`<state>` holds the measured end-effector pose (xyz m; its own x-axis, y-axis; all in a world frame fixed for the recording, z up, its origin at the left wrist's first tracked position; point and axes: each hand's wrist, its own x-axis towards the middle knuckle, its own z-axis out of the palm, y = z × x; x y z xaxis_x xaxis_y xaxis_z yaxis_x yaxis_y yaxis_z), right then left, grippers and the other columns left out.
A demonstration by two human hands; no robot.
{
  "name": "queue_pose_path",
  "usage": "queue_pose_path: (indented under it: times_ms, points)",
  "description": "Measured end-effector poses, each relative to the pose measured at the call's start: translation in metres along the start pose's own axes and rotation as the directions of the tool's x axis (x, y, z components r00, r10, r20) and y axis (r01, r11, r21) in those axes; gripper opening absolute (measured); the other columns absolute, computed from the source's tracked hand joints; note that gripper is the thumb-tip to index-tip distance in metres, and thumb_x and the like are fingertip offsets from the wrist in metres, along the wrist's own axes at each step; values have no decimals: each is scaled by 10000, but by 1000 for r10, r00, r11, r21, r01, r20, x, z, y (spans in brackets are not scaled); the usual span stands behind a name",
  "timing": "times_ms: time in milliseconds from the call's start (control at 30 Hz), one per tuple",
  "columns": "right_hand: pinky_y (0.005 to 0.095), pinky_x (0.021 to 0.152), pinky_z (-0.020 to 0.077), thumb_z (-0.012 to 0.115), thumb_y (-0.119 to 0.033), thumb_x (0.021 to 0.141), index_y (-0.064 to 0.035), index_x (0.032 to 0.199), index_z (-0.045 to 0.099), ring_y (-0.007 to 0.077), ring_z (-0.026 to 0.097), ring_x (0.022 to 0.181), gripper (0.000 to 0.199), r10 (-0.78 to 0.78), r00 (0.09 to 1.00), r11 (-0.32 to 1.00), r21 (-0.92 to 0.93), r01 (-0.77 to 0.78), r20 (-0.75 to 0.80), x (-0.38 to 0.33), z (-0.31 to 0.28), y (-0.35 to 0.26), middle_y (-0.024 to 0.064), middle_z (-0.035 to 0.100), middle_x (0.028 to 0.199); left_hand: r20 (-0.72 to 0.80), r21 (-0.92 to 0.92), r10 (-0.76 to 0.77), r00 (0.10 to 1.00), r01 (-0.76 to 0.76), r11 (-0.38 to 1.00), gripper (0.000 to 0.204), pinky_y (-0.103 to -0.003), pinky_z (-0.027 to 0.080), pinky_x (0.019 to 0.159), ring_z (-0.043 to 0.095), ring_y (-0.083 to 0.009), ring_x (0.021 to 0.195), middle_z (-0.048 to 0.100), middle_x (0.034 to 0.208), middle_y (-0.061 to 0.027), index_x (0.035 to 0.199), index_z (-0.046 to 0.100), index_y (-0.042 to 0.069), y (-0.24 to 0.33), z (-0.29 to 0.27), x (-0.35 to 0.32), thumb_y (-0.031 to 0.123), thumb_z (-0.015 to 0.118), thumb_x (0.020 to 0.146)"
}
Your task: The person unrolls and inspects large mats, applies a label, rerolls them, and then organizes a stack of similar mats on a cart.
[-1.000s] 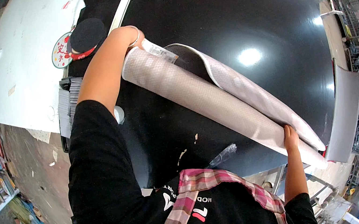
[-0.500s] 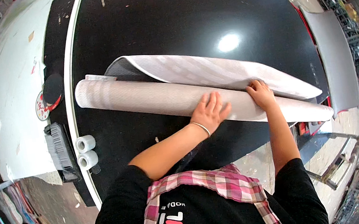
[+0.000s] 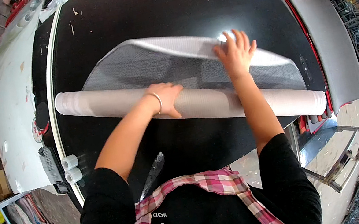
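Your left hand (image 3: 167, 99) rests spread on the roll (image 3: 206, 104) lying across the counter (image 3: 162, 8) while your right hand (image 3: 235, 55), fingers wide, is at the loose flap's (image 3: 162, 65) far edge, apparently managing it, so the next move likely calls for steadying the roll.

On my feed the roll (image 3: 206, 102) is a pale pinkish beige, whitening toward its ends. Its loose flap (image 3: 172, 68) shows me mid-grey with a fine speckled mesh pattern and a bright white border. I have the desk (image 3: 161, 5) as glossy black, with an off-white strip (image 3: 50, 57) on its left. Farther left I get a white board (image 3: 18, 115). On the right I pick out a plain grey sheet (image 3: 334, 43) edged in red. The apron (image 3: 210, 180) is checked pink, white and brown over a black shirt (image 3: 188, 219).
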<state>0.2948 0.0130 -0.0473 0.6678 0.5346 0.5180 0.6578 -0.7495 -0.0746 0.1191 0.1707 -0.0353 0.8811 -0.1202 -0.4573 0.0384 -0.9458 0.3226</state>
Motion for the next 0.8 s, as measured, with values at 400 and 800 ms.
queue_pose_path:
  times_ms: [400,800]
  points:
    - [392,913,278,530,-411,712,-77,1098,470,238,400,1083,514,-208,953,969,181,169,220,-73,-23,15,97,450,1148,10,-447,-248,969,226,866,539,-324,408,825,523,-239,931,541,1023,-149,1026,513,-1,-45,-53,86,330,672,631]
    - [383,787,415,386,-433,780,-69,899,611,303,548,873,444,-43,627,947,232,-223,778,62,39,34,157,589,896,-366,274,-54,929,163,948,776,-332,315,909,416,-232,1080,418,1173,-115,1182,382,73,13,-56,96,481,660,582]
